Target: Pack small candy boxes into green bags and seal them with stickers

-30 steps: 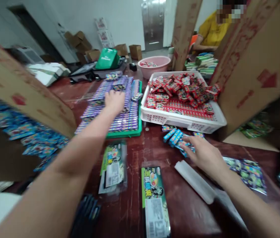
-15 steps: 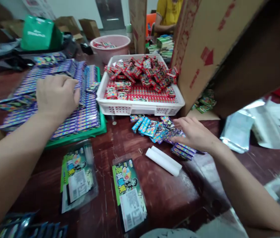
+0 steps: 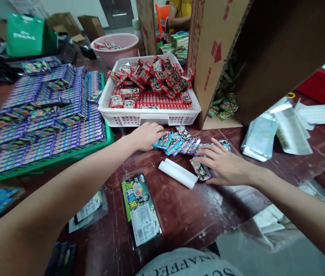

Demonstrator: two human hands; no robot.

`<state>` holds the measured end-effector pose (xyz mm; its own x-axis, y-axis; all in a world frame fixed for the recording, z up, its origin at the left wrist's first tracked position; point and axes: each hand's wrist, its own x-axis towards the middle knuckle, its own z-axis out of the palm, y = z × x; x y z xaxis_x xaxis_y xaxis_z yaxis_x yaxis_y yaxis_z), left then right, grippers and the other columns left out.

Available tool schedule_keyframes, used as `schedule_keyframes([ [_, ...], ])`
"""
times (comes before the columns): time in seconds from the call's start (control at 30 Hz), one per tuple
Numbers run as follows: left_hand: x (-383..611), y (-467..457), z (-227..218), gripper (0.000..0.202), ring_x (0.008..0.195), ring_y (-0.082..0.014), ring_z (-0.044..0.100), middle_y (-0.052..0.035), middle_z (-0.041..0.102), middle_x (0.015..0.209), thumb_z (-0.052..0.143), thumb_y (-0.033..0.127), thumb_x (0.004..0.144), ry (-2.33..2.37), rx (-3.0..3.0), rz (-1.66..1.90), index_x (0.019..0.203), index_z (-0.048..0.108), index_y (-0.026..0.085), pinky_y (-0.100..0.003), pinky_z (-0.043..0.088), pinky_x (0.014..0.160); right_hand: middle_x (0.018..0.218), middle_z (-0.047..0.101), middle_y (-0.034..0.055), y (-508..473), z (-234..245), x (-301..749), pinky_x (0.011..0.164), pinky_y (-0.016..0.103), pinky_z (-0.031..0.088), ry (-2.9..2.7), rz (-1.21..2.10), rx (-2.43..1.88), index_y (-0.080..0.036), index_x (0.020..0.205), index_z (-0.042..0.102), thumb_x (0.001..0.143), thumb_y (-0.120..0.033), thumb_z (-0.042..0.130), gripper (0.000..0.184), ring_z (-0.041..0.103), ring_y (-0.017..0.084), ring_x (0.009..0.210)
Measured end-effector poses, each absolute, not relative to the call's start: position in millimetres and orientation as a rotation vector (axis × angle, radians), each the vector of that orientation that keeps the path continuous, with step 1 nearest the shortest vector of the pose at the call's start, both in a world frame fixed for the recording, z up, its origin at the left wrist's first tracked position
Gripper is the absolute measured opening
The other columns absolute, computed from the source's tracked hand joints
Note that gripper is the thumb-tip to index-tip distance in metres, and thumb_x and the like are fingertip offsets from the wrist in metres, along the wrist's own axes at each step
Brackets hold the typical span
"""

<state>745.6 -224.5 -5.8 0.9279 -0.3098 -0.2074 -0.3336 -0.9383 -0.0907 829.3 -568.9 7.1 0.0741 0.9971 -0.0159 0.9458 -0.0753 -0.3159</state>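
A loose heap of small blue and purple packets (image 3: 179,142) lies on the dark red table (image 3: 179,207) in front of a white basket (image 3: 147,117) of red packets. My left hand (image 3: 146,135) rests curled at the heap's left end, its fingers closed on packets there. My right hand (image 3: 222,163) lies on the heap's right side with fingers spread flat, touching a packet (image 3: 201,170). A white roll (image 3: 177,174) lies between the hands.
A green tray (image 3: 64,155) stacked with purple packets sits at left. Printed clear bags (image 3: 141,209) lie near the front edge. A tilted cardboard box (image 3: 237,50) holds green packets at right, beside clear bags (image 3: 277,132). A pink basin (image 3: 116,46) and another person (image 3: 179,11) are behind.
My left hand has left the purple stacks on the green tray and come down to the blue packet heap. My right hand has stayed on the heap.
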Motion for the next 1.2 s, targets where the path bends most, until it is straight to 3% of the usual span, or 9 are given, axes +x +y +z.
schedule_keyframes([
  [0.13,720,-237,10,0.060,0.125,-0.0373,0.045,-0.0163,0.050,0.135,0.066,0.033,0.082,0.338,-3.024,0.046,0.140,0.056,0.022,-0.052,0.034,0.105,0.110,0.070,0.0116,-614,15,815,0.092,0.048,0.050,-1.605,0.653,-2.250,-0.023,0.117,0.070,0.090,-0.068,0.056,0.054,0.065,0.031,0.104],
  [0.33,632,-338,2,0.042,0.125,-0.0331,0.045,-0.0107,0.046,0.136,0.071,0.034,0.081,0.494,-3.422,-0.084,0.123,0.068,0.033,-0.052,0.039,0.103,0.058,0.066,0.0149,-654,-26,784,0.066,0.042,0.049,-0.701,0.934,-2.836,-0.022,0.053,0.064,0.097,-0.074,0.011,0.086,0.069,0.031,0.064],
  [0.43,596,-399,-21,0.053,0.123,-0.0323,0.048,-0.0108,0.048,0.137,0.072,0.029,0.082,0.455,-3.577,0.130,0.133,0.061,0.033,-0.051,0.042,0.103,0.066,0.071,0.0184,-665,-29,776,0.068,0.045,0.050,-0.692,0.823,-2.943,-0.019,0.072,0.072,0.097,-0.074,0.014,0.085,0.072,0.035,0.071],
  [0.5,583,-425,-36,0.072,0.128,-0.0359,0.045,-0.0133,0.046,0.142,0.079,0.039,0.077,0.326,-3.637,0.215,0.143,0.052,0.030,-0.055,0.038,0.107,0.088,0.076,0.0192,-676,-23,775,0.076,0.049,0.052,-0.942,0.704,-2.891,-0.017,0.107,0.073,0.094,-0.076,0.031,0.074,0.073,0.037,0.087],
  [0.63,577,-441,-53,0.111,0.136,-0.0389,0.040,-0.0163,0.043,0.150,0.085,0.050,0.067,0.090,-3.703,0.298,0.157,0.026,0.022,-0.057,0.031,0.114,0.152,0.048,0.0156,-690,-20,773,0.108,0.054,0.042,-1.601,0.620,-2.394,-0.022,0.157,0.031,0.086,-0.051,0.067,0.085,0.047,0.037,0.137],
  [0.73,580,-442,-59,0.105,0.133,-0.0365,0.045,-0.0156,0.047,0.148,0.079,0.042,0.075,0.046,-3.724,0.354,0.159,0.019,0.023,-0.055,0.033,0.113,0.149,0.051,0.0142,-677,-34,764,0.108,0.053,0.042,-1.663,0.637,-2.238,-0.022,0.158,0.030,0.085,-0.033,0.067,0.082,0.048,0.034,0.133],
  [0.9,583,-448,-66,0.109,0.130,-0.0351,0.047,-0.0153,0.048,0.147,0.079,0.042,0.075,-0.035,-3.798,0.278,0.160,0.013,0.022,-0.054,0.035,0.112,0.137,0.058,0.0148,-641,-56,732,0.099,0.050,0.047,-1.585,0.654,-2.086,-0.020,0.162,0.013,0.078,-0.035,0.078,0.107,0.053,0.034,0.118],
  [1.07,578,-444,-50,0.119,0.130,-0.0395,0.047,-0.0159,0.049,0.147,0.087,0.054,0.062,-0.066,-3.726,0.321,0.159,0.023,0.023,-0.058,0.037,0.110,0.148,0.049,0.0178,-640,-37,736,0.105,0.050,0.044,-1.596,0.632,-2.006,-0.021,0.162,0.006,0.078,-0.060,0.077,0.117,0.049,0.035,0.128],
  [1.2,615,-404,-17,0.100,0.132,-0.0388,0.045,-0.0148,0.048,0.149,0.082,0.056,0.070,0.182,-3.588,0.027,0.153,0.037,0.025,-0.056,0.039,0.109,0.150,0.048,0.0141,-640,-11,816,0.110,0.050,0.041,-1.475,0.248,-2.106,-0.027,0.157,0.023,0.090,-0.052,0.067,0.083,0.047,0.032,0.134],
])
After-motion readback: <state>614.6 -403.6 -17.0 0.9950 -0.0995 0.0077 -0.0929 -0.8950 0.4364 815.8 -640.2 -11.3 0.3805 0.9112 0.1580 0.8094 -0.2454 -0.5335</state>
